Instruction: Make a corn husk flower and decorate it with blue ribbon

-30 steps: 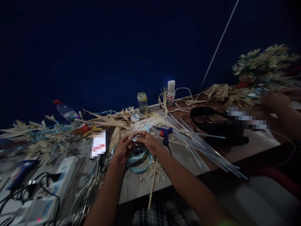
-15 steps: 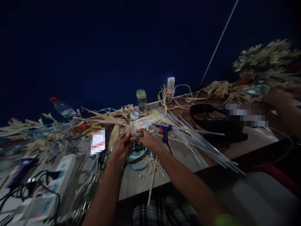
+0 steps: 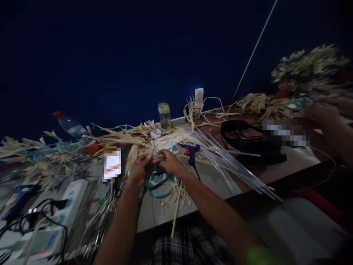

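My left fingers and right fingers: bare. Left forearm and right forearm bare too, each wider toward the elbow. Higher on my right arm, a yellow-green patch, blurred; sleeve or band, can't tell. At my lap I wear dark checked cloth, thin pale lines crossing.

Dim room, dark blue wall
The wall spans the frame's upper half; a table stretches below.
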The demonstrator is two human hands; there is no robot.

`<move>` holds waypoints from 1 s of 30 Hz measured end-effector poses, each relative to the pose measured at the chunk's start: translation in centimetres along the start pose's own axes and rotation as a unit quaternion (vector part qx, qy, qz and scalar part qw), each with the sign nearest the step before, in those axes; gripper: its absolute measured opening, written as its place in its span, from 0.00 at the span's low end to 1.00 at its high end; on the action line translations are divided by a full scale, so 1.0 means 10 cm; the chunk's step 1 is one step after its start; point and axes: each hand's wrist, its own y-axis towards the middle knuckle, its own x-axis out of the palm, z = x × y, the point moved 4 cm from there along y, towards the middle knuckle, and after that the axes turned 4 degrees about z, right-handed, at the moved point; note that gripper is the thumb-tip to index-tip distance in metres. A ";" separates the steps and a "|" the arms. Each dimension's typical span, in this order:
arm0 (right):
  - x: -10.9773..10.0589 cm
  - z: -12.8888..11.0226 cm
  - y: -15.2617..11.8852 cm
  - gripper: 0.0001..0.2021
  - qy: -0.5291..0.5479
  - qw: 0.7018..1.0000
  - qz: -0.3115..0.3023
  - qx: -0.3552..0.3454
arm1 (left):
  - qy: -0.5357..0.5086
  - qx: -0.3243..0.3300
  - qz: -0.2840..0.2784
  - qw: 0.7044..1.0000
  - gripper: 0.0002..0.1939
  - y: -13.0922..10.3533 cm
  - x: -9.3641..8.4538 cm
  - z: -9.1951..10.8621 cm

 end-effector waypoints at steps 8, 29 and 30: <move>0.02 -0.20 -0.08 0.08 0.012 0.995 -0.070 -0.068 | -0.035 0.011 -0.016 0.999 0.09 0.07 -0.09 0.04; -0.10 -0.15 -0.01 0.08 0.038 0.998 0.059 -0.005 | -0.100 0.017 -0.122 0.987 0.12 -0.04 0.18 -0.05; -0.10 -0.15 -0.01 0.08 0.039 0.997 0.061 -0.007 | -0.097 0.015 -0.120 0.988 0.12 -0.04 0.18 -0.07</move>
